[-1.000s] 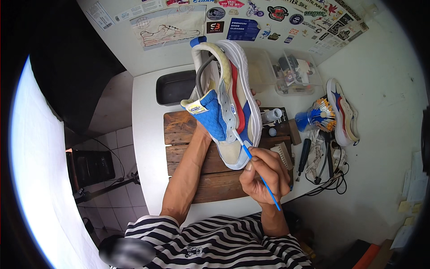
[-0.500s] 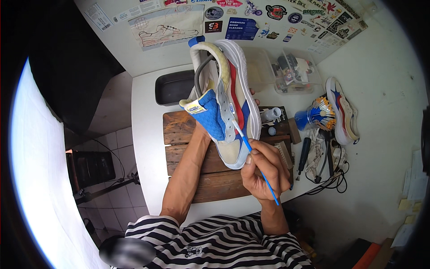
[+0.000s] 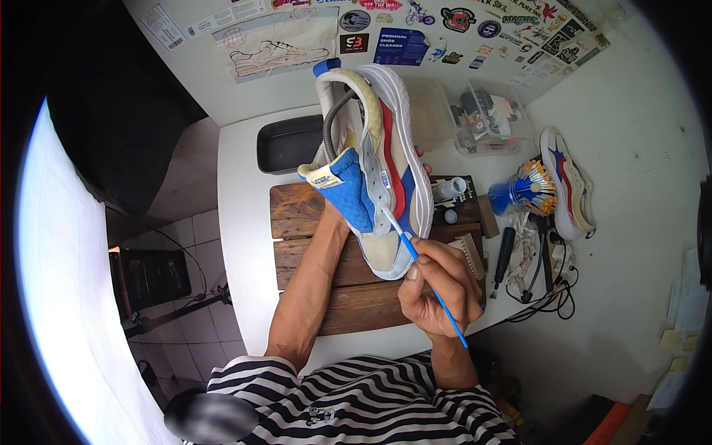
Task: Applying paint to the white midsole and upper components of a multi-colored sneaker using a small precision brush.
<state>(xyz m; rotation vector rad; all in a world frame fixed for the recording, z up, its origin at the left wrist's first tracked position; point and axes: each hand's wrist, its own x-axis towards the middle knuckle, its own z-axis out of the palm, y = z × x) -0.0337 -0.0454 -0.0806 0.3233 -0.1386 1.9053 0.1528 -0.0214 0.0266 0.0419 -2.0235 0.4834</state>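
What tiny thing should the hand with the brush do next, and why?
I'd say one short, light stroke of the brush along the grey strip with the lace holes. The right hand grips the brush, and its pale tip looks to be at that strip. The left hand, mostly hidden behind the shoe, seems to hold it up.

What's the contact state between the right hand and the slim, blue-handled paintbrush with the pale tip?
Touching. The head view shows the right hand pinching the paintbrush, thumb and fingers against its handle.
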